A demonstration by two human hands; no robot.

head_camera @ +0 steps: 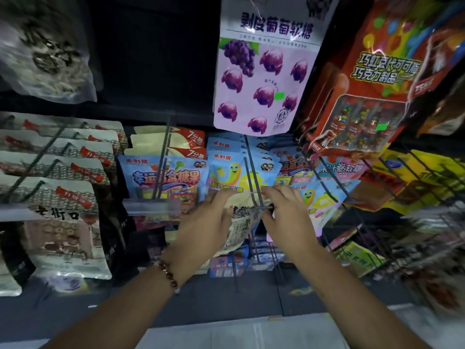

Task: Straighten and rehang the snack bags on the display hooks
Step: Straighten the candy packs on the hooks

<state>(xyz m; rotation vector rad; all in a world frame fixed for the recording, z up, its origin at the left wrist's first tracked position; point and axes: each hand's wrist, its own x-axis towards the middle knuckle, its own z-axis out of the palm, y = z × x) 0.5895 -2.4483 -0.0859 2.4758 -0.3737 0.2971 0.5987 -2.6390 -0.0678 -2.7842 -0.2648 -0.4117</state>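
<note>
Reaching forward, left hand and right hand fingers pinching seed bag

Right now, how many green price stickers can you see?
2. One sticker on the purple grape bag up top, the other sticker on the red chocolate pack right of it. More may be hidden.

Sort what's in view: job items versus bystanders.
In the job: left hand; right hand; pale printed snack bag in both grips; dark wire display hook.
Bystanders: pink grape-candy bag; red chocolate pack; beaded bracelet.
</note>
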